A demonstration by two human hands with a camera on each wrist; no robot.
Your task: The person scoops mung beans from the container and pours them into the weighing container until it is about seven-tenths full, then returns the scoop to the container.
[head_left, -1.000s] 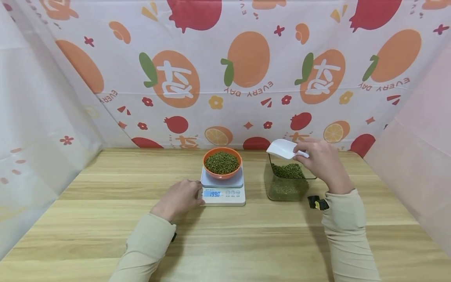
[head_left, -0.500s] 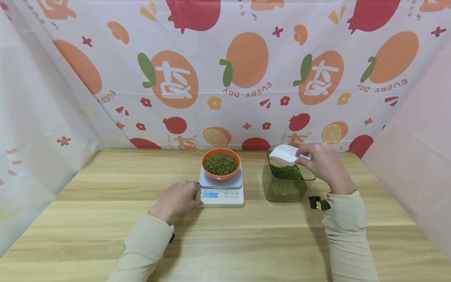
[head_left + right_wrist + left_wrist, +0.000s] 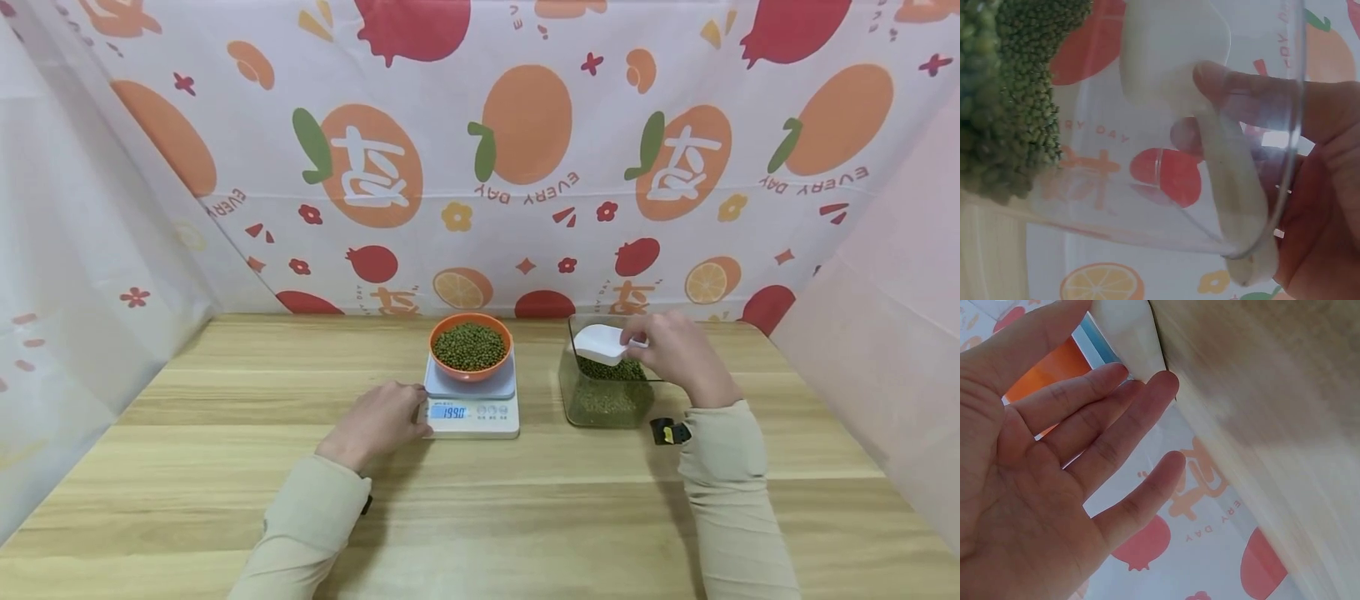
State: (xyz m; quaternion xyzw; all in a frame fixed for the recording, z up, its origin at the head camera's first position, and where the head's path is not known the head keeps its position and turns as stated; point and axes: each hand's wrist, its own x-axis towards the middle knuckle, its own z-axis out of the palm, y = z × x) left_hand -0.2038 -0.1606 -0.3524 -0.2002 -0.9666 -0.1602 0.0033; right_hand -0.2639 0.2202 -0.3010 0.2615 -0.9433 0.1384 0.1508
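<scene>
My right hand [image 3: 678, 354] pinches the handle of a white scoop [image 3: 599, 343] between thumb and fingers. The scoop's bowl dips inside the rim of a clear container [image 3: 572, 398], above green mung beans [image 3: 1025, 94]. Through the container wall, the right wrist view shows thumb and handle. A white kitchen scale [image 3: 472, 425] reads about 199.0. On its platform stands an orange bowl [image 3: 472, 376] filled with mung beans [image 3: 470, 347]. My left hand [image 3: 378, 423] touches the scale's left edge; in the left wrist view its fingers [image 3: 1100, 453] are loosely extended.
Everything stands on a wood-grain table [image 3: 480, 517]. A fruit-printed cloth [image 3: 450, 142] hangs along the table's back edge, with pale cloth sides [image 3: 90, 250] at left and right. The container sits right of the scale with a gap between them.
My right hand has lowered the scoop from above the container's rim into its opening. The left hand stays at the scale, and the reading is the same.
</scene>
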